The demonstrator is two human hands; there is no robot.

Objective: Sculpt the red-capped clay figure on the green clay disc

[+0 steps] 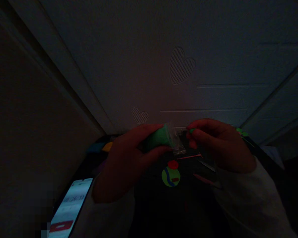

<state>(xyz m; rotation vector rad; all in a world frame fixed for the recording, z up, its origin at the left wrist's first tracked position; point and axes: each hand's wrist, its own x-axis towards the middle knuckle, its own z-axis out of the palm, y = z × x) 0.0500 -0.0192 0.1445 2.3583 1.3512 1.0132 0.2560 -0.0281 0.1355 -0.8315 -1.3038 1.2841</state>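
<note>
My left hand (129, 158) is wrapped round a clear plastic bag of green modelling clay (159, 138), its mouth pointing right. Off to its right, my right hand (213, 140) pinches a small piece of green clay (192, 131) between thumb and fingertips. Below the hands lies a light green clay disc (167, 181) with a blue wavy strip and a small dark red piece on it. A red clay shape (173, 164) touches the disc's upper edge. The light is very dim.
A lit phone (71, 205) lies at the lower left. Blue (96, 147) and yellow packets (107, 146) sit at the left back. Right of the disc are a pink stick tool (188, 156), a pointed blade (206, 165) and a pink tool (203, 179). A white panel (149, 66) rises behind.
</note>
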